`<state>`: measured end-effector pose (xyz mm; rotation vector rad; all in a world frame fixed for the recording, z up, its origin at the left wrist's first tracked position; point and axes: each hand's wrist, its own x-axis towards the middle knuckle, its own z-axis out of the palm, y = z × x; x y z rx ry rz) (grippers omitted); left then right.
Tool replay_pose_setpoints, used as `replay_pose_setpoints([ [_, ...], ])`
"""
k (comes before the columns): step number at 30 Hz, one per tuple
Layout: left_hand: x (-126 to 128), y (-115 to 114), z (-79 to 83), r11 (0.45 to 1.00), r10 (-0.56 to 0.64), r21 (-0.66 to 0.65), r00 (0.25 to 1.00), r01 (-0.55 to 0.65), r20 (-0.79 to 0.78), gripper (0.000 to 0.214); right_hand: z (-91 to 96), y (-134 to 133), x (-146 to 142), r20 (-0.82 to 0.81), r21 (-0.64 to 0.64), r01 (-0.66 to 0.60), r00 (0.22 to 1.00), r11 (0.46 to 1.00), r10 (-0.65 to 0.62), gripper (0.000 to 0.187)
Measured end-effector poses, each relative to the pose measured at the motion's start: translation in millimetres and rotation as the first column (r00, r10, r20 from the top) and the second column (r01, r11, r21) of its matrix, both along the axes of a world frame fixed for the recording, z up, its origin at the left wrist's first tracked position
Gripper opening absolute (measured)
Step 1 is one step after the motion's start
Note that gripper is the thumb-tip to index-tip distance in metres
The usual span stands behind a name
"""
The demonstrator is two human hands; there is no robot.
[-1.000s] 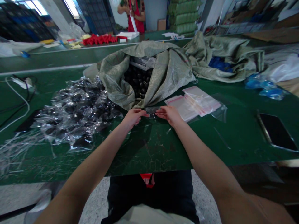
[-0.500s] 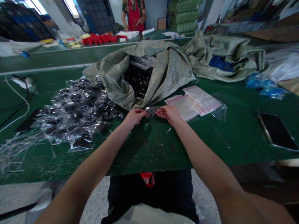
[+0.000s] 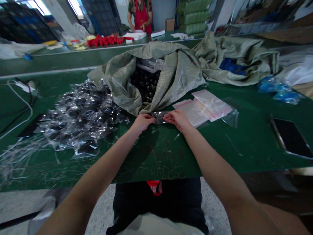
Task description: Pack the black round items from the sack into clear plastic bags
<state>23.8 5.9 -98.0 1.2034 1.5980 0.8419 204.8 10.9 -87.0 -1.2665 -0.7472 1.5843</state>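
Note:
Between my two hands, just in front of the open woven sack (image 3: 178,78), lies a small clear plastic bag (image 3: 159,117) with something dark in it. My left hand (image 3: 144,121) pinches its left end with closed fingers. At the right end my right hand (image 3: 178,118) has its fingers held together on the plastic. Black round pieces (image 3: 147,85) fill the sack's mouth. To the left is a heap of filled clear bags (image 3: 80,114) with dark contents. Flat clear bags (image 3: 210,104) with pink-edged strips lie right of my right hand.
A phone (image 3: 290,135) lies at the right. Beyond it are blue bagged pieces (image 3: 281,91) and a second sack (image 3: 259,65). Thin plastic strips (image 3: 22,156) and a white cable (image 3: 30,111) are at the left. A person in a red apron (image 3: 141,19) stands across the table.
My hands stay at nearly the same spot; the small bag between them looks slightly flatter and wider. Across the table, the person's hands have drawn closer together.

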Motion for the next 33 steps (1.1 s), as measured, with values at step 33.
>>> replay_pose_setpoints([
  [33,11.8,-2.9,-1.6,0.996,0.068,0.011,0.867,-0.084,0.493,0.027,-7.4,4.8,11.5,0.130,0.082,-0.012,0.991,0.997,0.002,0.013],
])
